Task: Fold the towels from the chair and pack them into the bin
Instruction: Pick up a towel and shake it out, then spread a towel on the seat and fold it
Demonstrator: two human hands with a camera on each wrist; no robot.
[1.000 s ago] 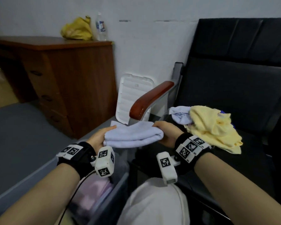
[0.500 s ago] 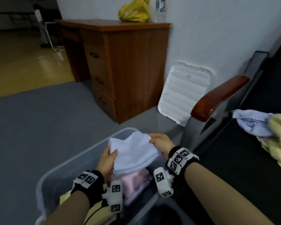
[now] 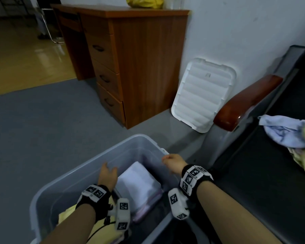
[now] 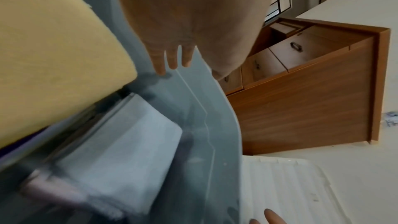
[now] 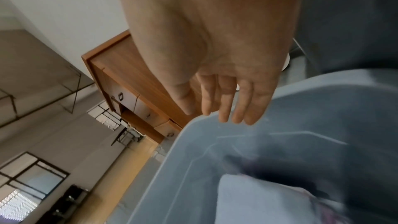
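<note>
Both hands empty, fingers loose – left hand [image 3: 107, 175], right hand [image 3: 173, 163] over bin [image 3: 95, 161]; yellow towel [image 4: 53, 48] upper left, clear in left wrist view only.

An office: wooden desk [image 3: 136, 55] with drawers, black armchair [image 3: 264, 173], grey floor, bare white wall.

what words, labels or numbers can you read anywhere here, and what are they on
No readable words or numbers.
Black-and-white square marker tags on the wrist bands: patterns only, no letters.
Small raised mark on the white ribbed plastic lid leaning on the wall: too small to read.
</note>
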